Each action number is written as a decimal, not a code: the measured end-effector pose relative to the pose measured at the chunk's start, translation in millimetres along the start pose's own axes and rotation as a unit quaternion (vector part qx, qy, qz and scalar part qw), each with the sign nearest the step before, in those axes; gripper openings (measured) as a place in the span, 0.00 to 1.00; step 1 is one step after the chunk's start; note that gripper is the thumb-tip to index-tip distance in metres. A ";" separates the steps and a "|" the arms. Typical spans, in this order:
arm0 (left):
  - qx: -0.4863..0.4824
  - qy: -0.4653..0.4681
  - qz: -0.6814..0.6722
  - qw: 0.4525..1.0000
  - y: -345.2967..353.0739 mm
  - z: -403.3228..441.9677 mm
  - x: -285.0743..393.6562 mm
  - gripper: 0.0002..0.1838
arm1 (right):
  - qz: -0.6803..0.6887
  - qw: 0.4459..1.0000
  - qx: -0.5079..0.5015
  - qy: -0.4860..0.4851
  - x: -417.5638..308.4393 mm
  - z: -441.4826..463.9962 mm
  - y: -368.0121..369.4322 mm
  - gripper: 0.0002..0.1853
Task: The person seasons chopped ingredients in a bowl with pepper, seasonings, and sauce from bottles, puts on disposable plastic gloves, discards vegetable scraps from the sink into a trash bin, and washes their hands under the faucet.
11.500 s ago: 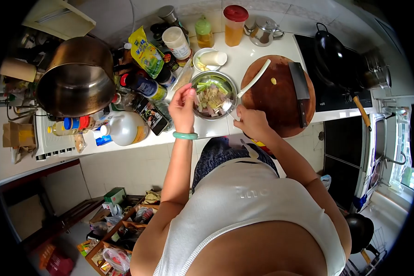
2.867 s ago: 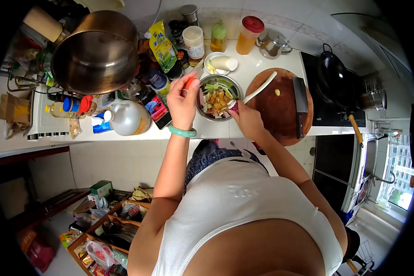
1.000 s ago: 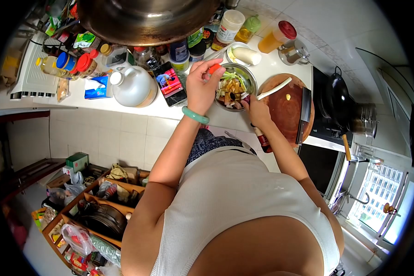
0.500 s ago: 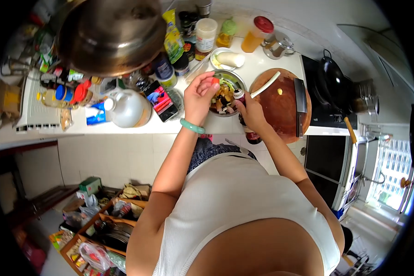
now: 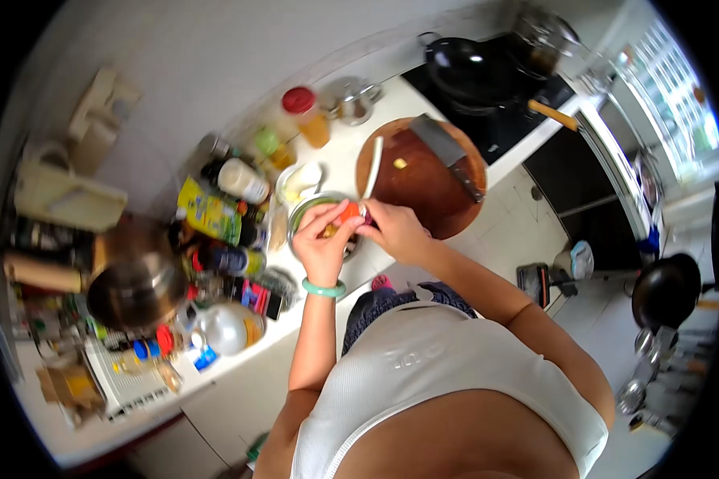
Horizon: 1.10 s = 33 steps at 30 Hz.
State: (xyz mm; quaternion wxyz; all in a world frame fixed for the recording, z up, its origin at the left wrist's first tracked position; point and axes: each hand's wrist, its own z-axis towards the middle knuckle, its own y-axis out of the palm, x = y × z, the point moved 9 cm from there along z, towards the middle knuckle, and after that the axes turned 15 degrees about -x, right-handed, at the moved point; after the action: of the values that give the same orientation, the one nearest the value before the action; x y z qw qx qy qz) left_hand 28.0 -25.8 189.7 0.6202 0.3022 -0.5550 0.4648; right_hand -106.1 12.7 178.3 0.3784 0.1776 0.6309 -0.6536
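Observation:
Over the metal bowl [image 5: 302, 217], my left hand [image 5: 321, 243] pinches a red cap [image 5: 350, 212] at the mouth of a dark bottle. My right hand [image 5: 398, 231] is wrapped round that bottle's neck, and most of the bottle is hidden by the hand. Both hands cover much of the bowl and the food in it. Right of the bowl a white stalk [image 5: 374, 168] lies on the edge of the round cutting board [image 5: 391, 195], with a small yellowish piece [image 5: 400, 164] and a cleaver [image 5: 438, 142]. Behind the bowl is a plate [image 5: 283, 188] holding a white chunk [image 5: 305, 177].
Jars, a yellow pouch [image 5: 208, 211], a phone [image 5: 273, 306] and a large jug [image 5: 230, 329] crowd the counter's left. A big pot [image 5: 136, 291] stands beyond them. At the back are a red-lidded pitcher [image 5: 306, 116] and steel pot [image 5: 355, 104]; a wok [image 5: 459, 72] is on the stove.
The bottle was tilted over the bowl in my right hand, with the cap apart in my left. Now cap and bottle mouth are together. The view has turned, and the food looks darker than at first.

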 end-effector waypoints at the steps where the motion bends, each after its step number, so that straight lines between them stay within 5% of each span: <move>1: -0.010 0.017 0.020 1.000 12.0 6.3 13.5 0.18 | -0.012 1.000 0.018 0.007 5.7 -6.7 -8.5 0.19; 3: -0.047 0.050 0.070 0.995 41.5 20.1 43.5 0.17 | -0.088 0.994 0.069 0.010 1.3 -25.9 -40.2 0.20; 5: -0.066 0.020 -0.030 0.997 72.2 32.7 38.5 0.16 | -0.147 0.980 0.129 0.019 -0.6 -50.5 -81.6 0.22; 11: -0.186 0.175 -0.080 0.964 203.4 47.7 114.3 0.13 | -0.055 0.972 0.194 0.120 27.8 -141.0 -175.0 0.23; 16: -0.375 0.241 -0.090 0.891 334.5 44.6 176.3 0.11 | 0.014 0.961 0.211 0.181 38.2 -244.9 -251.4 0.21; 19: -0.511 0.371 -0.176 0.756 421.1 33.4 199.4 0.07 | 0.194 0.955 0.213 0.074 47.9 -303.1 -284.1 0.15; 21: -0.601 0.302 -0.275 0.687 478.2 18.3 209.4 0.10 | 0.431 0.886 0.147 -0.088 61.2 -324.9 -285.9 0.17; 23: -0.675 0.244 -0.365 0.593 530.9 -8.9 232.0 0.12 | 0.572 0.799 0.102 -0.153 56.5 -352.9 -298.8 0.19; 27: -0.749 0.217 -0.441 0.445 596.6 -52.5 277.6 0.11 | 0.561 0.793 0.188 -0.143 56.8 -412.6 -341.9 0.21; 31: -0.713 0.143 -0.489 0.482 632.8 -57.1 322.8 0.14 | 0.476 0.838 0.233 -0.128 38.6 -456.8 -398.8 0.23; 33: -0.680 0.274 -0.450 0.510 650.3 -42.6 334.1 0.16 | 0.390 0.891 0.217 -0.086 38.6 -467.1 -419.8 0.23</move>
State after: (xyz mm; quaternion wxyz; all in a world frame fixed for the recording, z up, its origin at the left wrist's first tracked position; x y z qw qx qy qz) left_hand -563.8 343.2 413.1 0.8829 -0.1454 -0.2933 -0.3367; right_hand -547.5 415.7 374.9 0.6077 0.4305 0.3182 -0.5866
